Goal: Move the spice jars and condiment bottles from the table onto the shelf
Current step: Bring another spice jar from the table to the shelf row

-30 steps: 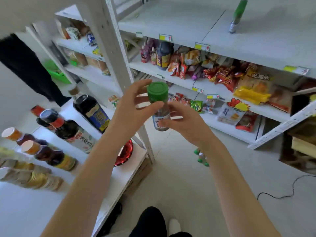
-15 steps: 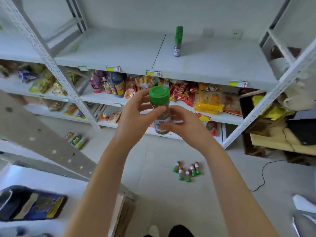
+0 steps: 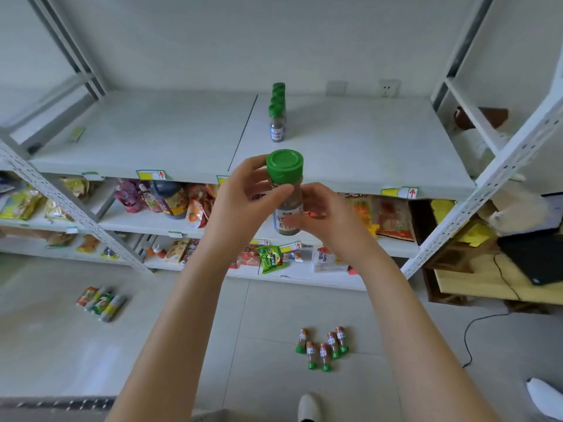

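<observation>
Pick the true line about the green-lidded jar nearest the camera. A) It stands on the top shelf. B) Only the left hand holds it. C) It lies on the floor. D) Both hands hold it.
D: the left hand grips the green-lidded jar just below its cap, and the right hand holds its labelled lower part, in mid-air.

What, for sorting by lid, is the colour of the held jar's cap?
Green; the jar's cap shows best in head view.

Both bare forearms stretch forward, converging toward the middle. The left hand [image 3: 243, 196] grips the spice jar [image 3: 285, 166] just under its cap; the right hand [image 3: 330, 222] holds its lower part, fingers curled
</observation>
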